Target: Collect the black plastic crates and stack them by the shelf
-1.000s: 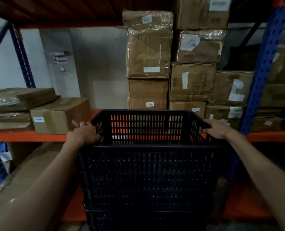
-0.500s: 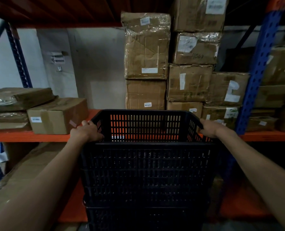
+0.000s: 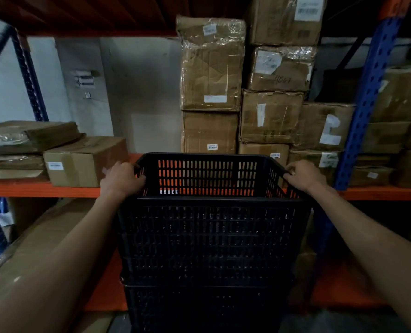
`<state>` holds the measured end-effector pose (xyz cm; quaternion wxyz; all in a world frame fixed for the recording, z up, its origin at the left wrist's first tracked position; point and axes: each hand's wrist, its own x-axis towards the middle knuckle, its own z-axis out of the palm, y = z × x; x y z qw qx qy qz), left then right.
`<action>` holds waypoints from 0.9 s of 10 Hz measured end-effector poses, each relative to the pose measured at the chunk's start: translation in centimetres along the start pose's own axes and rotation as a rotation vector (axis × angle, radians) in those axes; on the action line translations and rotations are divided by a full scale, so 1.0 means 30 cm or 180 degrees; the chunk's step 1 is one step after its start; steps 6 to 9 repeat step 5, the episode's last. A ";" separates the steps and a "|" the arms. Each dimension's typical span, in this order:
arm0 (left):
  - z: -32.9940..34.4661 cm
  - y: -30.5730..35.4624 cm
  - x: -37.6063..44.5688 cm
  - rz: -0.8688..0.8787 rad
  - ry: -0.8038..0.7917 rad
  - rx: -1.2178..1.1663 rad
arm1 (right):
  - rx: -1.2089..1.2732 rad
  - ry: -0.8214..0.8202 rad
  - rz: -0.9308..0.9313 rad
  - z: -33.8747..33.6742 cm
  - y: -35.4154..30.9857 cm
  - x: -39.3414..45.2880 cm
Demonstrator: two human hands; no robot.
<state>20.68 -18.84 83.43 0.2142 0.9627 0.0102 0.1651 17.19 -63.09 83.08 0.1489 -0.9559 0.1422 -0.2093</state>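
A black slotted plastic crate [image 3: 211, 227] sits on top of another black crate [image 3: 206, 306], right in front of the orange shelf beam [image 3: 38, 189]. My left hand [image 3: 121, 180] grips the top crate's left rim. On the right rim rests my right hand [image 3: 304, 176], fingers curled over the edge. The top crate stands upright and its inside looks empty. The base of the stack is cut off by the bottom of the view.
Cardboard boxes [image 3: 270, 116] are piled high on the shelf behind the crate. A lone box [image 3: 84, 161] and flat packages [image 3: 29, 135] lie on the shelf to the left. A blue upright [image 3: 367, 104] stands at the right. Large cardboard [image 3: 36, 241] leans below left.
The view has drifted slightly right and the crate looks a little lower in the stack. Both hands stay on the rim, the right one shifted a bit along it.
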 end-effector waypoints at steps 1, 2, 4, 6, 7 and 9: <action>-0.019 0.016 -0.059 0.0267 0.0486 -0.0415 | 0.0040 0.0316 -0.0036 -0.013 -0.008 -0.030; -0.034 0.046 -0.127 0.0359 0.0467 -0.0542 | 0.0076 0.0210 -0.0002 -0.019 -0.007 -0.047; -0.022 0.032 -0.153 0.0436 0.0502 -0.0696 | 0.0469 0.0127 0.0046 -0.034 -0.011 -0.091; -0.021 0.029 -0.172 0.0626 0.0780 -0.0944 | 0.0745 0.0688 -0.0277 -0.022 -0.038 -0.148; -0.021 0.029 -0.172 0.0626 0.0780 -0.0944 | 0.0745 0.0688 -0.0277 -0.022 -0.038 -0.148; -0.021 0.029 -0.172 0.0626 0.0780 -0.0944 | 0.0745 0.0688 -0.0277 -0.022 -0.038 -0.148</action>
